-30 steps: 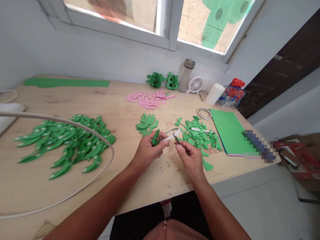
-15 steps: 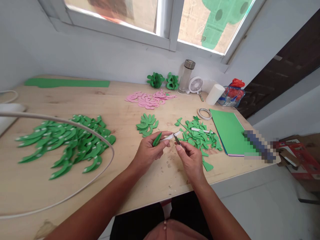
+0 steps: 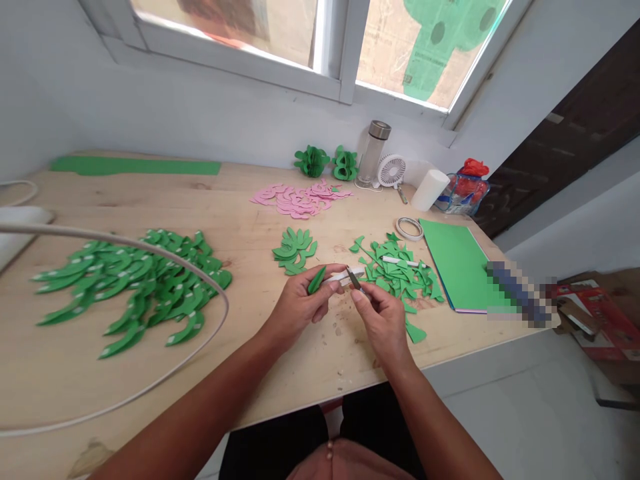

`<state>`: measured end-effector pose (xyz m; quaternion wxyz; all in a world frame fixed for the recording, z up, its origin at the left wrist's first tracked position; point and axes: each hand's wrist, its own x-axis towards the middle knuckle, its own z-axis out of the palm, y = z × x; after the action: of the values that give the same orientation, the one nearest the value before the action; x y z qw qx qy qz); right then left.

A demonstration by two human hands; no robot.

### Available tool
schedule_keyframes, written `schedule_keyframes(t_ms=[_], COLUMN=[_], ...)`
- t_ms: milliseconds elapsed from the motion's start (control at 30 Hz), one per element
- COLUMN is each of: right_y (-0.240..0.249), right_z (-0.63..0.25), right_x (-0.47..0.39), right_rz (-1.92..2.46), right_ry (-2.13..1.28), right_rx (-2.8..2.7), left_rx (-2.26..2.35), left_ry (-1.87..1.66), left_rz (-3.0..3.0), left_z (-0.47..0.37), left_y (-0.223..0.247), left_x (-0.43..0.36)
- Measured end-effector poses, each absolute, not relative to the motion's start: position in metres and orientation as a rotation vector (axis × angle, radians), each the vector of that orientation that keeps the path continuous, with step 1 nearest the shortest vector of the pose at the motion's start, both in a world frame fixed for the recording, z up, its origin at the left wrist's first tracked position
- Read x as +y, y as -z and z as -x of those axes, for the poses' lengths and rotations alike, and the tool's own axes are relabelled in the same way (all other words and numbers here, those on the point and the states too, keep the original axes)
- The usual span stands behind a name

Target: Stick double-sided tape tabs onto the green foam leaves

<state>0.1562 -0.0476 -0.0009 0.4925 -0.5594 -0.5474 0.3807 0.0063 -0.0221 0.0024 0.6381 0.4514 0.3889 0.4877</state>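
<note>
Evidently, a folded green piece [image 3: 316, 281] is clasped in the left grip [image 3: 299, 305], with a white band [image 3: 341, 276] pinched at the fingertips, while a dark pointed tool [image 3: 355, 279] is held in the right grip [image 3: 379, 319], its tip at the band. The band is best braced between thumb and finger so that it is not bent under the tip, and the tool is best worked with light, short movements, since the left fingertips are close by. The green piece should be held loosely enough that its fold is not crushed. Just beyond, a small green stack [image 3: 295, 251] is set on the counter [image 3: 235, 207], with green scraps [image 3: 397, 273] to its right. At left, white-marked green pieces [image 3: 150, 280] are heaped; at far centre, pink cutouts [image 3: 300, 201] are spread. Right of these, a tape ring [image 3: 411, 238] is placed beside green sheets [image 3: 457, 267].
</note>
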Motion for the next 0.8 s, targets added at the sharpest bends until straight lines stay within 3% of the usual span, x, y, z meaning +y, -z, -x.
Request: schedule_keyframes(t_ms=[800], right_y=[-0.026], right_z=[-0.153], right_x=[-0.058], right_rz=[1.261], right_ry=[-1.018], right_rx=[-1.406], left_rx=[0.887], left_ry=[-1.074], left_rz=[-1.039], left_z=[-0.007], left_y=[-0.007], left_x=[-0.025])
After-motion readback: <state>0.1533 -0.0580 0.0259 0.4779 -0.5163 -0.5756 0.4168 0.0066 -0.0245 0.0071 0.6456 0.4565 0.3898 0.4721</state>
